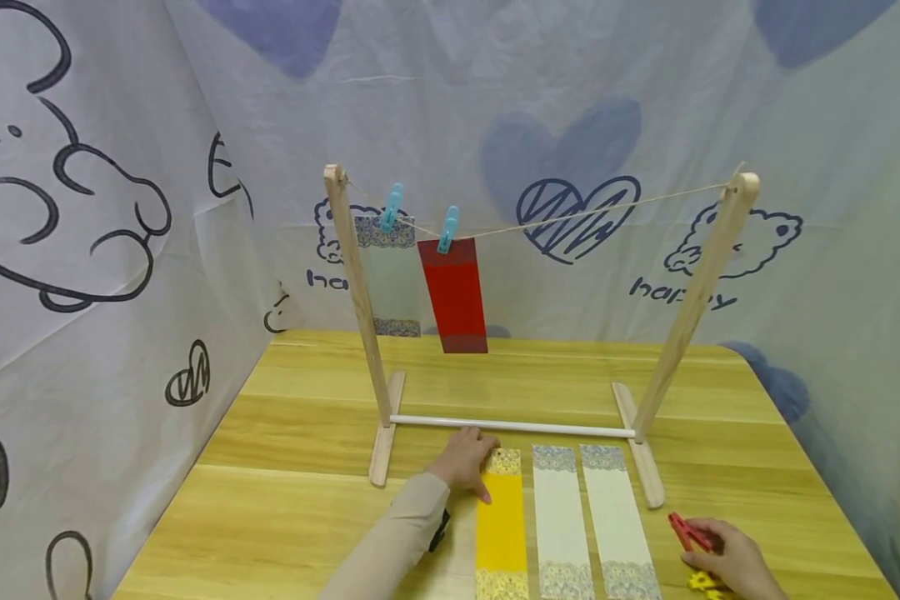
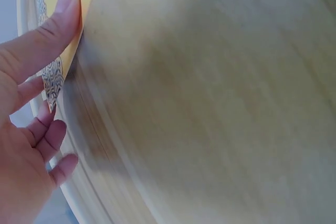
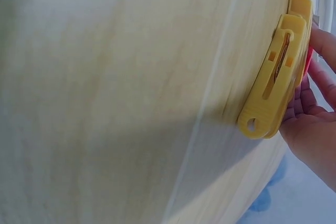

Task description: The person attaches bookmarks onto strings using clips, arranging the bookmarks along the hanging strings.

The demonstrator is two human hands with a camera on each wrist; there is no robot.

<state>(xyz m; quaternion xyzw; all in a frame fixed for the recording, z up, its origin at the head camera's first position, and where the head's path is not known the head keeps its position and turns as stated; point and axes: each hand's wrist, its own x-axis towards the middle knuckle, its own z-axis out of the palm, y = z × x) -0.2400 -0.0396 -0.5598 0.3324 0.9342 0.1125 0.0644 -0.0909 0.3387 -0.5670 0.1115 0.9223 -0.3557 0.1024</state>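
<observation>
A yellow paper strip (image 1: pixel 502 521) with patterned ends lies on the table. My left hand (image 1: pixel 465 460) holds it at its far left corner, thumb along the side edge and fingers about the patterned end; in the left wrist view the thumb (image 2: pixel 58 22) lies across the yellow part. My right hand (image 1: pixel 735 560) grips a red clothespin (image 1: pixel 690 532) at the table's right. A yellow clothespin (image 3: pixel 275 77) is close by that hand, and in the right wrist view it hides most of the red one. Two pale strips, the nearer one (image 1: pixel 562 517) and another (image 1: pixel 619 517), lie right of the yellow strip.
Behind the strips stands a wooden frame (image 1: pixel 701 308) with a string (image 1: pixel 607 212) across its posts and a white rod (image 1: pixel 510 426) low down. Blue clothespins (image 1: pixel 448 229) hold a red strip (image 1: pixel 456 300) and a pale patterned strip (image 1: pixel 392 279) on the string.
</observation>
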